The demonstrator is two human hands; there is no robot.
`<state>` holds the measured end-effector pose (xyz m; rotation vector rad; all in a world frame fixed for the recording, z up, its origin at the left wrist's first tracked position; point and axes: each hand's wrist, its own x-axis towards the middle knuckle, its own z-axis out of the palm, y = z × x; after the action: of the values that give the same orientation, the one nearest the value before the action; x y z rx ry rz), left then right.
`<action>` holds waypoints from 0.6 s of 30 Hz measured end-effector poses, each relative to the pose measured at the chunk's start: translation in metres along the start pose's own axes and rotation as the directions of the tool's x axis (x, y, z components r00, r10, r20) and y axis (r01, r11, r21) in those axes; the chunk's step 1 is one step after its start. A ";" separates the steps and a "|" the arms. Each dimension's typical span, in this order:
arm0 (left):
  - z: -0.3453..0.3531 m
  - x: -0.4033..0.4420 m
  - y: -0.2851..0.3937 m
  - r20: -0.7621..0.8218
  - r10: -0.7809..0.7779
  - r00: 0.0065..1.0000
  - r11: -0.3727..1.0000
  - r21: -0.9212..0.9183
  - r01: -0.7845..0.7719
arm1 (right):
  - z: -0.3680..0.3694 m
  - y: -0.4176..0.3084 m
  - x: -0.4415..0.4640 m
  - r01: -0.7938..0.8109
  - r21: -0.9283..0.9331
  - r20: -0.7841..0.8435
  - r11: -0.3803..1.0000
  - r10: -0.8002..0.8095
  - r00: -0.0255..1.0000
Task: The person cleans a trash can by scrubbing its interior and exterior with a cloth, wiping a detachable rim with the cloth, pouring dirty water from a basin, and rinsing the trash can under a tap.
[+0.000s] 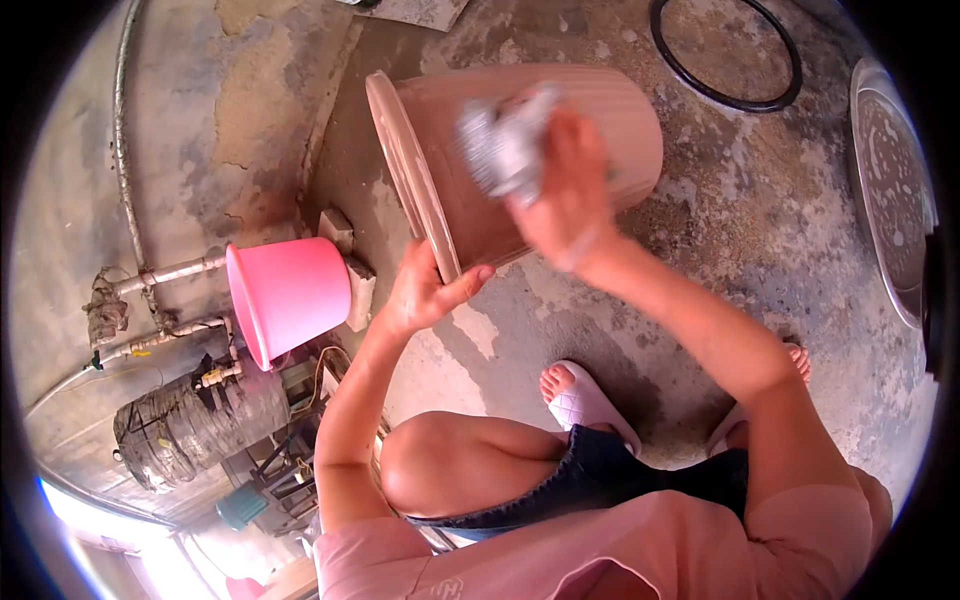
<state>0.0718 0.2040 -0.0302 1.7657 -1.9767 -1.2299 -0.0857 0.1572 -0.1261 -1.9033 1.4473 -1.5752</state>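
A large brown-pink ribbed bucket [625, 130] lies on its side on the concrete floor, its rim turned to the left. My left hand [430, 285] grips the lower part of that rim, thumb on the outside. Pressed to the bucket's outer side is a crumpled silvery-white cloth [505, 145], held in my right hand [570, 190]. Motion blurs the cloth and the right fingers. The inside of the bucket is hidden from view.
A bright pink bucket [295, 295] is at the left, near pipes [175, 272] and a wrapped cylinder [200, 420]. A black ring [700, 88] lies at the upper right. A large metal basin [895, 190] stands at the far right.
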 end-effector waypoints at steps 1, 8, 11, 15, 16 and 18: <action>-0.001 0.001 -0.003 0.039 0.046 0.998 0.997 0.053 -0.048 | -0.001 -0.017 0.013 0.059 0.073 -0.003 0.996 -0.059 0.998; -0.007 -0.009 -0.020 0.132 0.147 0.980 0.929 0.321 -0.183 | 0.060 0.027 0.146 -0.088 0.103 0.780 0.991 -0.025 0.626; -0.007 -0.007 -0.012 0.097 0.096 0.991 0.960 0.254 -0.118 | 0.062 0.009 0.127 -0.063 -0.009 0.623 0.998 0.055 0.781; -0.007 -0.008 -0.009 0.055 0.044 0.998 0.993 0.106 -0.049 | 0.019 -0.020 0.067 0.060 0.102 0.292 0.993 -0.088 0.952; -0.008 -0.008 -0.010 0.041 0.055 0.998 0.995 0.086 -0.059 | 0.011 -0.024 0.054 0.087 0.100 0.274 0.991 -0.112 0.955; -0.010 -0.007 -0.004 0.001 -0.003 1.000 1.000 -0.009 0.003 | 0.004 -0.028 0.021 0.183 0.169 0.171 0.968 -0.212 0.962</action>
<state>0.0832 0.2062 -0.0238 1.7655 -1.9668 -1.2383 -0.0702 0.1516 -0.0946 -2.0943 1.0573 -1.4921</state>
